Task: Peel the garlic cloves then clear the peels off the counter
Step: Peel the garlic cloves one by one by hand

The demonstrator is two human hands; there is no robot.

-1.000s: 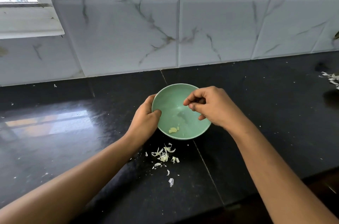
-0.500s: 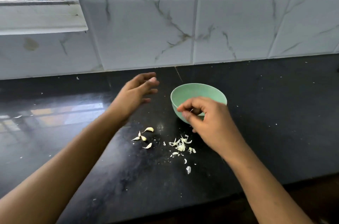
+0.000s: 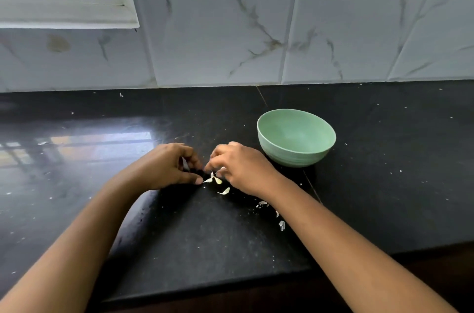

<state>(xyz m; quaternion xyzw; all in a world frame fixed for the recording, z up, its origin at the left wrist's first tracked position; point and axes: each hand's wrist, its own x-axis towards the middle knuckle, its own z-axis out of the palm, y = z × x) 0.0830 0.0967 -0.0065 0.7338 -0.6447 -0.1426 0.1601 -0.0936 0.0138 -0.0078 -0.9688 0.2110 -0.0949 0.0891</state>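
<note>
Both hands meet over a small cluster of unpeeled garlic cloves (image 3: 218, 180) on the black counter (image 3: 205, 241). My left hand (image 3: 166, 168) is curled, with a pale garlic clove (image 3: 184, 162) showing between its fingers, and its thumb tip touches another clove (image 3: 207, 180). My right hand (image 3: 241, 168) is curled too, its fingertips pinching down on an upright clove (image 3: 212, 174); its thumb is hidden. One more clove (image 3: 224, 191) lies just in front. Loose peels (image 3: 262, 204) lie partly hidden under my right forearm. The green bowl (image 3: 296, 156) stands upright to the right.
A marble-tiled wall (image 3: 256, 38) backs the counter, with a window sill (image 3: 66, 12) at the upper left. The counter's front edge (image 3: 205, 287) runs close below my forearms. Tiny white specks are scattered over the dark surface.
My left hand let go of the bowl, swung left and dropped onto the cloves. My right hand left the bowl and came down beside it. The view shifted left.
</note>
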